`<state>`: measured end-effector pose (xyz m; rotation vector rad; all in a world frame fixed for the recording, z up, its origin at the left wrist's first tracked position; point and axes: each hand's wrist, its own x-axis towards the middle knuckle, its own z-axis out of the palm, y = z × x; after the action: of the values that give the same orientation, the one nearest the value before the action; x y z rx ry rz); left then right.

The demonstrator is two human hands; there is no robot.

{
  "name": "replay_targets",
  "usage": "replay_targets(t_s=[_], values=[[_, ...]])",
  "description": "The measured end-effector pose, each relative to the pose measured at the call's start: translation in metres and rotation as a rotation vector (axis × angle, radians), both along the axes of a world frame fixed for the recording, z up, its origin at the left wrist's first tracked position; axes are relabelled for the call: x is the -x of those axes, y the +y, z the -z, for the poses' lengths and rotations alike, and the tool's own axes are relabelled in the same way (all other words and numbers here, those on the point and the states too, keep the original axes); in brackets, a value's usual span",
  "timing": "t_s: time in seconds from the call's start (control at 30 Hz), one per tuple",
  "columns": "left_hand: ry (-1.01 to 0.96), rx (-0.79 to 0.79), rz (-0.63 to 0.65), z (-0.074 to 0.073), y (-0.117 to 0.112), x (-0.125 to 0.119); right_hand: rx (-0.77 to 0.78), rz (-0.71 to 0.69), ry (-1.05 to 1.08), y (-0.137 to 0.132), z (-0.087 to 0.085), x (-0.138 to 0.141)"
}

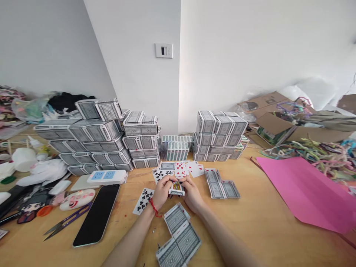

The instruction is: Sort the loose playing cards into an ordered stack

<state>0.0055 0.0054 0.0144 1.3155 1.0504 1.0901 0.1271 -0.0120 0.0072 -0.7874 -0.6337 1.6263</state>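
Between my two hands is a face playing card point(177, 187) with a white strip along its near edge, seemingly folded. My left hand point(163, 189), with a red cord at the wrist, pinches its left side. The fingers of my right hand point(191, 193) are closed on its right side. Beyond them lie loose cards: a seven of hearts point(180, 168), a face-down card point(167, 167) and several club cards. Under my left wrist rests a ten of clubs point(143, 200). An L-shaped piece of joined cards point(179, 237) lies between my forearms.
Stacked card blocks stand left point(102, 129) and right point(219, 129), with card packs point(177, 148) between. A second joined-card piece point(221, 185) lies right of my hands. At left are a phone point(97, 215), snips point(68, 220) and a power strip point(107, 177); at right, pink paper point(303, 193).
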Motion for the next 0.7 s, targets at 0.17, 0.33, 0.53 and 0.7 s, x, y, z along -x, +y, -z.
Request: replay_targets(t_s=[0.17, 0.33, 0.53, 0.7], values=[[-0.055, 0.068, -0.005, -0.0008, -0.0005, -0.0015, -0.01, -0.008, 0.048, 0.001, 0.0009, -0.0005], [-0.062, 0.096, -0.033, 0.0033, 0.001, -0.001, -0.032, 0.025, 0.051, 0.0024, 0.0004, 0.0009], [-0.061, 0.068, -0.027, 0.0035, 0.0015, -0.0009, 0.002, 0.007, 0.033, 0.0029, 0.0014, 0.0009], [-0.065, 0.065, -0.012, 0.0009, 0.0005, -0.0009, 0.008, -0.006, 0.054, 0.0021, 0.0015, 0.0004]])
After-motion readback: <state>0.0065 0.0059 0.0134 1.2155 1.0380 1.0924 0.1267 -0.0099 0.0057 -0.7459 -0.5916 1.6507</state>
